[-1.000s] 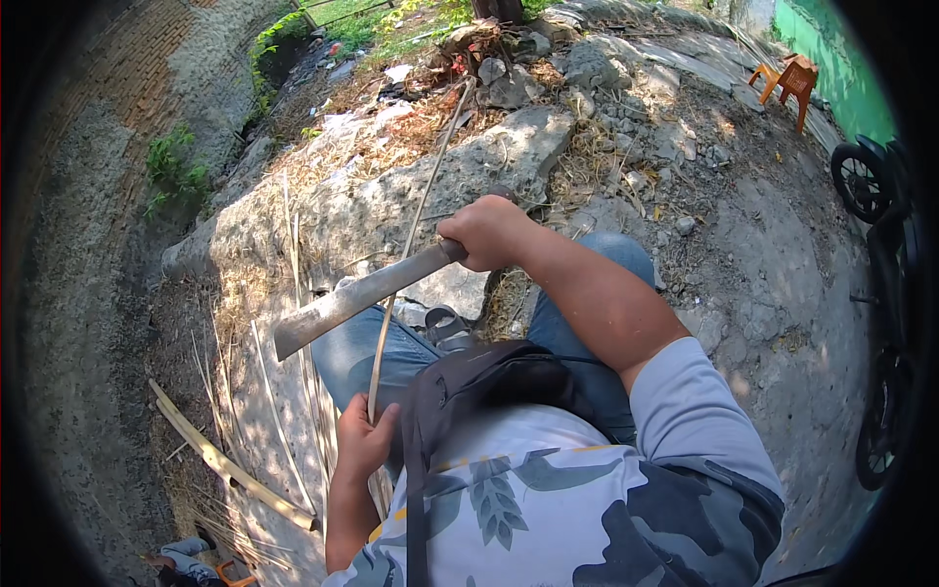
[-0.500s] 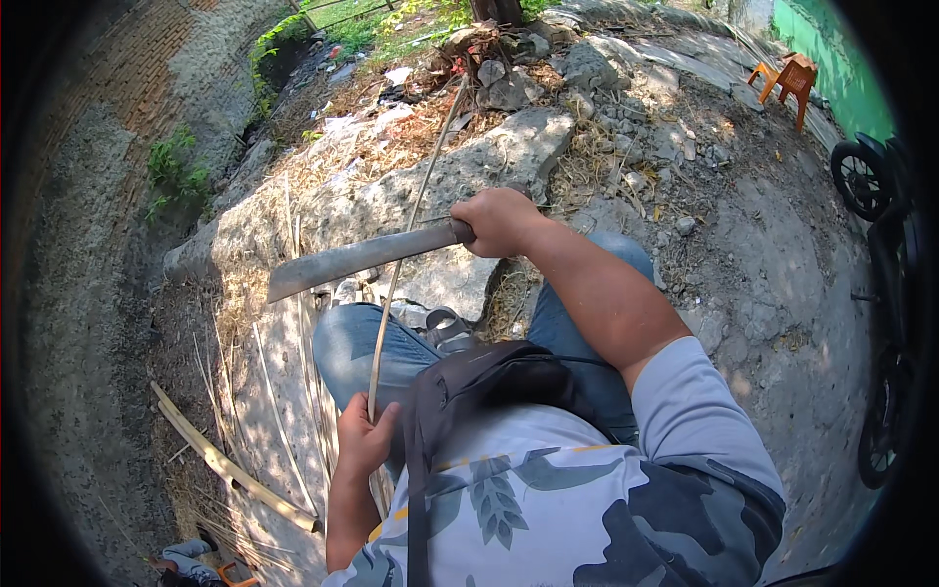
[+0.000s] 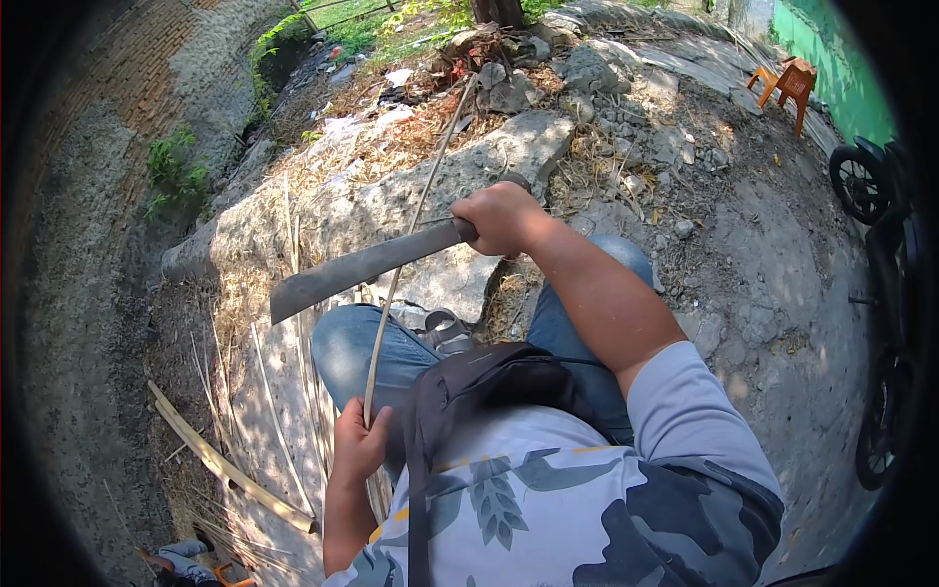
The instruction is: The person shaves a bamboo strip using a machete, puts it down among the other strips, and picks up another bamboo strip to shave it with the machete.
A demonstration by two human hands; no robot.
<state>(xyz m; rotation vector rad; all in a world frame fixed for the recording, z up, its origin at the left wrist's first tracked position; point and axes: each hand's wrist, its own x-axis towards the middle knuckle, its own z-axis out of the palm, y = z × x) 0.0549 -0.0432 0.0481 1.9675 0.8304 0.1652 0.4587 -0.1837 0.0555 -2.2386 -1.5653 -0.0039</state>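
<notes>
My right hand (image 3: 499, 217) is closed round the dark handle of a machete (image 3: 362, 267), held out over my knees. Its broad grey blade points left and tilts down a little toward the tip. A long thin bamboo strip (image 3: 433, 168) runs from my lap up and away toward the rubble, crossing the blade. Near its lower end, my left hand (image 3: 360, 437) pinches the strip beside my left thigh. Whether the blade touches the strip I cannot tell. A black waist bag (image 3: 489, 386) lies across my lap.
Bamboo strips (image 3: 274, 416) and a thicker split bamboo piece (image 3: 230, 470) lie on the ground to my left. Ahead is a broken concrete slab (image 3: 499, 147) with rubble. An orange chair (image 3: 794, 88) and a motorcycle (image 3: 880, 293) stand right. Another person (image 3: 181, 563) shows at lower left.
The machete's blade has turned slightly, its face now darker and its tip a little lower. The strip and my left hand have shifted slightly.
</notes>
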